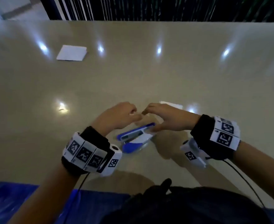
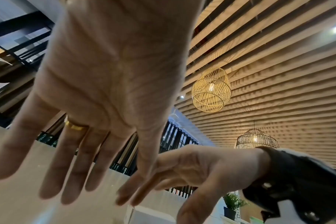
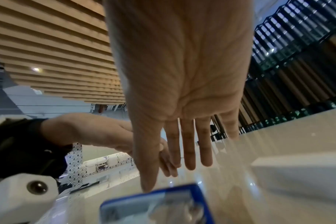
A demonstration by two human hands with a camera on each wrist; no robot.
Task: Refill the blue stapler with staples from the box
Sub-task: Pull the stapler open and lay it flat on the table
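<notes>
The blue and white stapler (image 1: 136,136) lies opened on the beige table, its top arm swung up. Both hands hover just beyond it with fingertips nearly meeting. My left hand (image 1: 121,115) has straight, spread fingers in the left wrist view (image 2: 98,151) and holds nothing I can see. My right hand (image 1: 163,117) is also flat with straight fingers (image 3: 171,151); its thumb touches the stapler's blue far end (image 3: 157,207). A white box (image 1: 171,104) sits behind the right hand, mostly hidden. No staples are visible.
A white folded paper (image 1: 71,52) lies far left on the glossy table (image 1: 133,78). The table's near edge runs just below my wrists, with blue floor under it. A dark slatted wall stands past the far edge.
</notes>
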